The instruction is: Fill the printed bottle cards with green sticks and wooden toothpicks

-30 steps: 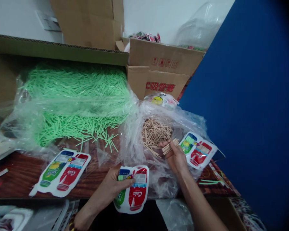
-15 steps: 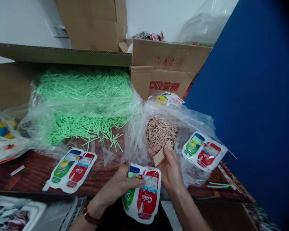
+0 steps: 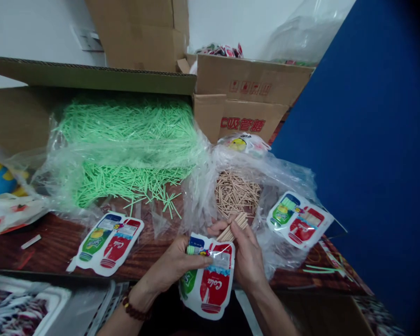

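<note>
My left hand [image 3: 177, 266] pinches the upper left part of a printed pouch [image 3: 215, 284] with a green bottle and a red Cola bottle on it. Green sticks show through the window on its green side. In my right hand [image 3: 247, 254] is a bundle of brown candy sticks [image 3: 233, 227], gripped between thumb and fingers. The bundle's lower end is at the pouch's top edge; whether it is inside I cannot tell. Just beyond lies a pile of loose brown sticks [image 3: 236, 193] on clear plastic.
Thin green sticks [image 3: 126, 126] fill a plastic-lined cardboard box [image 3: 108, 74] at the left and spill forward. One pouch [image 3: 107, 242] lies at the left, another pouch [image 3: 299, 219] at the right. A carton [image 3: 252, 84] stands behind, beside a blue panel [image 3: 367, 140].
My right hand has brought the brown bundle lower and closer to the pouch's top edge. My left hand keeps its hold on the pouch. The view has shifted slightly.
</note>
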A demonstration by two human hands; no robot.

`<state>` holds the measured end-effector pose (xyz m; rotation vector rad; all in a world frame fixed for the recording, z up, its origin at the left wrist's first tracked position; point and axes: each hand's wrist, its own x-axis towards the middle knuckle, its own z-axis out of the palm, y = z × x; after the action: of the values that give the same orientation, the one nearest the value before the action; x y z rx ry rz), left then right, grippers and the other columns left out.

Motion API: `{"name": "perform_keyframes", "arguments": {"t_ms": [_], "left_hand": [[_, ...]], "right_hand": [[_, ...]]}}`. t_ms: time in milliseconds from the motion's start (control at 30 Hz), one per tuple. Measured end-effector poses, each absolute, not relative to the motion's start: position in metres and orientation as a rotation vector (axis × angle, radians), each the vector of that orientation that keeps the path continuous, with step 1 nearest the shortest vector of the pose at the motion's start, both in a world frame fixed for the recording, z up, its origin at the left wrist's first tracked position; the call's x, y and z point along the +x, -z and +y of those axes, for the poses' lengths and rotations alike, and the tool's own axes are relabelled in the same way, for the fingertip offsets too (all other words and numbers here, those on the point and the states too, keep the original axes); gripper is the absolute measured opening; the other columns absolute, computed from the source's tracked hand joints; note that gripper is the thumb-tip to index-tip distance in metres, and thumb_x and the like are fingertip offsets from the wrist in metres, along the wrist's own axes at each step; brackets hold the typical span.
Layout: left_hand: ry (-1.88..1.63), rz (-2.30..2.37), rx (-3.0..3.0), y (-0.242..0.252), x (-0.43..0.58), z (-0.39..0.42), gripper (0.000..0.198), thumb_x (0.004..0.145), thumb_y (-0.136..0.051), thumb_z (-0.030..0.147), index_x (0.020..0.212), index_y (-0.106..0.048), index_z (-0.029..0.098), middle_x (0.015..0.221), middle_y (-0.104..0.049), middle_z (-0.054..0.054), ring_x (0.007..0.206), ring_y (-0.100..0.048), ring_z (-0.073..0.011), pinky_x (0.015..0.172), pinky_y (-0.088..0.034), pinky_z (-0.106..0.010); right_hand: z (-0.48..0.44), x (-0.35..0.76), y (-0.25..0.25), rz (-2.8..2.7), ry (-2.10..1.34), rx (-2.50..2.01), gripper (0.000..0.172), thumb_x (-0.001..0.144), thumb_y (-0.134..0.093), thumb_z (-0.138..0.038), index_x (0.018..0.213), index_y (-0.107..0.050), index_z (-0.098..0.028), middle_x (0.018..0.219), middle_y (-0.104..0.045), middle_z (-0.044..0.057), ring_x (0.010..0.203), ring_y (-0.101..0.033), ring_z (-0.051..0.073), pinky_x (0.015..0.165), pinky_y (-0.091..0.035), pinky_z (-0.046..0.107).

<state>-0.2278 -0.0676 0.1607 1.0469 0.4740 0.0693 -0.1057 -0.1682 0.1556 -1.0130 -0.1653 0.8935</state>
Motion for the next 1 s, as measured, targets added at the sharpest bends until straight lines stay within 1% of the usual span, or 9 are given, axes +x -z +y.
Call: {"name": "perform_keyframes", "arguments": {"t_ms": [100,200,267,367,567,667,800,900,1000], "left_hand": [[-0.076,0.499,1.089,-0.16,-0.227,-0.065,0.017,0.071,-0.076,0.023,0.084,-0.073,0.013,0.08,-0.075,-0.003,0.07,-0.066,-0.0159,0.068,-0.049,-0.024],[-0.105,0.507,1.128,-0.157,-0.227,-0.062,0.018,0.071,-0.077,0.024,0.085,-0.072,0.013,0.08,-0.074,-0.003,0.069,-0.065,-0.0155,0.067,-0.048,-0.024],[-0.124,0.485,1.166,-0.156,-0.226,-0.06,0.018,0.071,-0.076,0.025,0.083,-0.072,0.013,0.077,-0.073,-0.002,0.067,-0.063,-0.0143,0.066,-0.047,-0.023],[-0.127,0.469,1.204,-0.156,-0.226,-0.058,0.017,0.072,-0.076,0.026,0.082,-0.071,0.013,0.074,-0.072,-0.001,0.065,-0.062,-0.0132,0.063,-0.045,-0.021],[-0.192,0.504,1.176,-0.154,-0.222,-0.054,0.016,0.071,-0.076,0.025,0.082,-0.073,0.014,0.08,-0.075,-0.003,0.07,-0.065,-0.016,0.067,-0.048,-0.024],[-0.213,0.517,1.186,-0.15,-0.221,-0.053,0.017,0.07,-0.077,0.026,0.081,-0.074,0.014,0.077,-0.075,-0.003,0.068,-0.065,-0.0156,0.065,-0.048,-0.023],[-0.248,0.527,1.164,-0.147,-0.22,-0.053,0.017,0.069,-0.078,0.026,0.079,-0.073,0.013,0.074,-0.074,-0.002,0.064,-0.064,-0.0141,0.064,-0.048,-0.023],[-0.284,0.532,1.139,-0.147,-0.22,-0.054,0.017,0.069,-0.078,0.025,0.077,-0.071,0.012,0.072,-0.072,-0.001,0.062,-0.062,-0.0127,0.061,-0.048,-0.022],[-0.301,0.567,1.133,-0.146,-0.22,-0.054,0.019,0.065,-0.08,0.024,0.074,-0.067,0.013,0.069,-0.069,0.002,0.059,-0.059,-0.0106,0.058,-0.047,-0.02]], "right_hand": [[-0.172,-0.105,-0.152,-0.246,-0.972,-0.988,0.016,0.084,-0.061,-0.034,0.095,-0.056,-0.023,0.103,-0.071,0.004,0.067,-0.066,0.016,0.063,-0.053,0.03],[-0.173,-0.102,-0.152,-0.408,-1.034,-0.988,0.01,0.083,-0.063,-0.029,0.09,-0.061,-0.022,0.114,-0.067,0.005,0.09,-0.066,0.019,0.08,-0.052,0.033],[-0.172,-0.098,-0.155,-0.483,-1.047,-0.98,0.016,0.082,-0.065,-0.028,0.098,-0.062,-0.023,0.118,-0.066,0.005,0.103,-0.063,0.021,0.09,-0.049,0.037],[-0.171,-0.091,-0.159,-0.526,-0.972,-1.001,0.028,0.085,-0.061,-0.032,0.113,-0.057,-0.029,0.119,-0.065,0.005,0.109,-0.061,0.023,0.094,-0.047,0.043],[-0.179,-0.082,-0.163,-1.03,-0.789,-1.394,0.028,0.09,-0.052,-0.031,0.116,-0.064,-0.03,0.126,-0.061,0.003,0.12,-0.052,0.022,0.108,-0.032,0.043],[-0.183,-0.078,-0.162,-1.013,-0.775,-1.383,0.03,0.09,-0.052,-0.03,0.119,-0.062,-0.029,0.127,-0.06,0.003,0.121,-0.051,0.021,0.106,-0.035,0.04],[-0.184,-0.08,-0.153,-0.742,-0.958,-1.225,0.032,0.081,-0.066,-0.029,0.113,-0.062,-0.029,0.109,-0.068,0.0,0.098,-0.064,0.017,0.087,-0.05,0.031],[-0.184,-0.089,-0.145,-0.631,-1.151,-1.137,0.035,0.074,-0.074,-0.027,0.107,-0.063,-0.026,0.099,-0.071,-0.001,0.087,-0.067,0.016,0.081,-0.052,0.031],[-0.184,-0.095,-0.143,-0.561,-1.182,-1.117,0.034,0.071,-0.075,-0.029,0.104,-0.065,-0.023,0.094,-0.073,0.0,0.082,-0.068,0.016,0.079,-0.054,0.032]]}}
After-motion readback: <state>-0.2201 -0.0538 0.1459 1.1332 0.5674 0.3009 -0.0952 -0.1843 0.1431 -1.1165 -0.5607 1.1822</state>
